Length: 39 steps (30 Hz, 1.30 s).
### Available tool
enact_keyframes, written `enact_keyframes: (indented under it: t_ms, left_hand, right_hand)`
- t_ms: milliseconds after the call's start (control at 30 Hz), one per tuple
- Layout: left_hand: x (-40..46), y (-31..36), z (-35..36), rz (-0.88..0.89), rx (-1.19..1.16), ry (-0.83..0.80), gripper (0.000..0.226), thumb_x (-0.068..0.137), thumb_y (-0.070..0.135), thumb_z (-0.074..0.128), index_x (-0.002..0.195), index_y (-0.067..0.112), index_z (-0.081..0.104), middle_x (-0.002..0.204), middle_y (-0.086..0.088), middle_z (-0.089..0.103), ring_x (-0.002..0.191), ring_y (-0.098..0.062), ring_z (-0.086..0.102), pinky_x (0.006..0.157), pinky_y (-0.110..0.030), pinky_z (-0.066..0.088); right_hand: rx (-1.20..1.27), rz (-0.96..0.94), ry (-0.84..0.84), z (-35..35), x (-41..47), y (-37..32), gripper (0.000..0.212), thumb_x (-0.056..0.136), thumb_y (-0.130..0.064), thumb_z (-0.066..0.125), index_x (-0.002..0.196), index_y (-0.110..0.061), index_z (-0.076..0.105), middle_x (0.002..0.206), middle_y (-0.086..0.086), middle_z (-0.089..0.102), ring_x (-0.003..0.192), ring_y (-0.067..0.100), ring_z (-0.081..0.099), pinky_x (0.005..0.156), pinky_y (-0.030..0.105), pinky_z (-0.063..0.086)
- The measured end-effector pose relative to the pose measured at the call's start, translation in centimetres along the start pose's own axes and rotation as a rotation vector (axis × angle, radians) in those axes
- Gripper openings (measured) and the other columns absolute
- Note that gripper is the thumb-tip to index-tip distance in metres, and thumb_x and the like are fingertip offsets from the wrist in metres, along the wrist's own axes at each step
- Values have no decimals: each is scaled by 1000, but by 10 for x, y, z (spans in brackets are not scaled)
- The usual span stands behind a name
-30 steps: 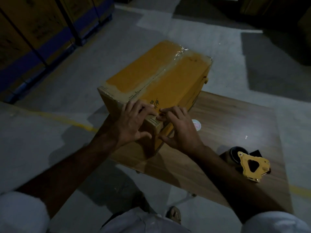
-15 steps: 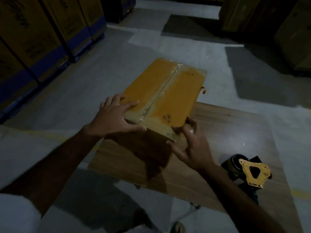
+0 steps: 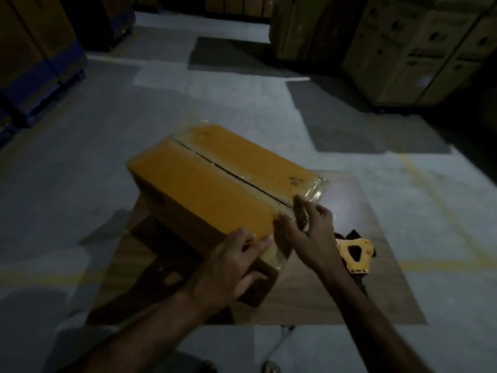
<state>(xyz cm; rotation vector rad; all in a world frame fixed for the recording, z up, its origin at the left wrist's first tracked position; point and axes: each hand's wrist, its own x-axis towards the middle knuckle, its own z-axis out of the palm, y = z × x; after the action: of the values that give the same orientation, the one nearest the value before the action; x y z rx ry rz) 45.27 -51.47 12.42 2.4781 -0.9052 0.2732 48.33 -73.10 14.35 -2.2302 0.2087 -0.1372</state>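
Left hand [image 3: 228,267] gripping the near corner of the box [image 3: 215,184], fingers over the top edge, thumb down on the side face. Right hand [image 3: 309,232] half open, bent fingertips pressing on the clear tape [image 3: 320,187] at the near end of the seam, nothing closed inside. Could probably tip or slide off the table [image 3: 376,292] if the left grip loosens, because of the far part reaching out past the table edge. Could also leave wrinkles or a loose tape end if pressed unevenly. In the head view, box directly ahead of both hands, touching both. Tape dispenser [image 3: 355,254] on the table, just right of the right hand.
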Motion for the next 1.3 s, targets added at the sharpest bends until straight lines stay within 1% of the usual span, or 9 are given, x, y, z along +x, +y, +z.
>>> enact_keyframes:
  t_ms: [67,200,333,467,567,633,800,1033,1300]
  left_hand:
    - [14,21,9,27,55,61,78,70,36,93,140,17,63,118,-5,62,98,-17,66,77,-25,59]
    - [57,57,18,74,15,68,43,84,28,82,122,14,69,112,-3,62,87,-19,65,72,-30,56]
    - [71,25,-8,28,-120,54,20,103,32,60,119,24,68,118,4,62,100,-11,61,82,-36,59]
    - [50,-76,-60,-646,285,230,48,97,51,63,141,35,54,154,-5,40,139,-26,37,115,-50,38]
    - [39,-122,-92,-1000,102,98,53,101,55,55,149,34,47,158,-14,36,141,-35,36,113,-51,36]
    - [35,-133,-93,-974,-48,163,45,107,42,50,151,31,50,149,-10,51,132,-30,50,106,-47,47]
    - [31,-123,-85,-924,-36,368,40,111,18,40,146,26,57,136,-8,61,118,-24,58,97,-41,55]
    - [22,-88,-68,-773,587,75,39,96,9,54,134,16,58,136,-17,51,119,-36,47,97,-47,40]
    - [102,-118,-62,-291,29,-129,29,102,45,58,126,31,66,156,9,48,143,-19,36,118,-55,31]
  right_hand:
    - [67,-21,-45,-5,0,-2,70,92,-58,66,155,-36,41,163,2,26,135,24,44,101,44,54]
    - [84,-75,-196,-51,34,10,61,93,-42,67,151,-34,49,156,-6,46,118,-7,54,81,9,54]
    - [-136,-7,-378,-79,77,5,58,98,-29,64,153,-30,46,155,7,44,111,15,55,64,15,52]
    - [-510,54,-244,-60,72,-10,55,100,-16,63,153,-20,48,138,22,55,103,30,63,86,46,56]
    - [-694,-20,-56,-7,32,-28,57,103,-35,57,155,-19,42,153,31,39,144,44,37,120,59,28]
    - [-610,-14,21,20,13,-40,59,106,-51,41,159,-25,36,166,26,23,156,40,16,125,54,12]
    - [-569,-178,63,22,18,-31,76,92,-72,31,150,-25,48,161,18,35,147,37,30,119,53,25]
    - [-600,-344,-29,4,56,-18,88,84,-91,34,144,-30,55,158,6,46,142,31,41,115,49,32]
    - [-518,-326,-90,20,55,-33,79,91,-78,35,146,-25,54,158,3,47,146,24,38,119,44,28]
